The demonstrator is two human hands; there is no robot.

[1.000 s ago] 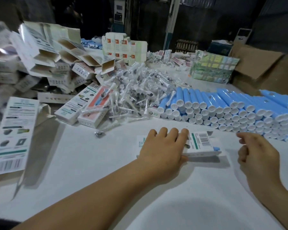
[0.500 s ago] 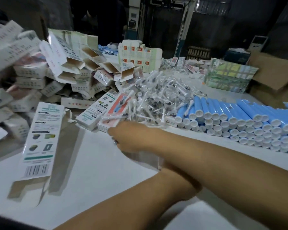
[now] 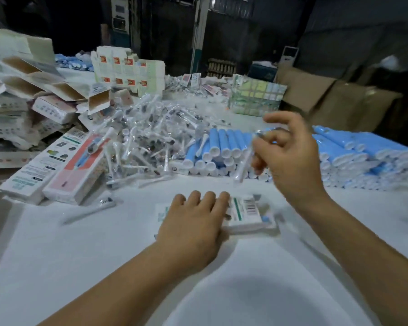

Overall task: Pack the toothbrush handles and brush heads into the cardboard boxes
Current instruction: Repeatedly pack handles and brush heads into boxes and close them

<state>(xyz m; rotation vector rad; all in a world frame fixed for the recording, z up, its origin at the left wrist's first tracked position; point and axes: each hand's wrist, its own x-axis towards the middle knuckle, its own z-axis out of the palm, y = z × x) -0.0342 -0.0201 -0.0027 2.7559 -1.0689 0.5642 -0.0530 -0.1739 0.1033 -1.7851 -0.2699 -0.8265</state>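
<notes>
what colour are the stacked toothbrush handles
Light blue plastic toothbrush handles with white end caps; head view.

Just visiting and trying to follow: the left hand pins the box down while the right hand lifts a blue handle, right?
Not quite. In the head view the right hand holds a wrapped brush head, not a blue handle. The left hand does rest on the box.

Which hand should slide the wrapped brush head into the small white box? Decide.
Right. The right hand already pinches the plastic-wrapped white brush head above the small white cardboard box, which the left hand presses down.

Left hand (image 3: 193,222) flat, palm down, fingers straight — right hand (image 3: 290,156) raised, fingertips pinched.
</notes>
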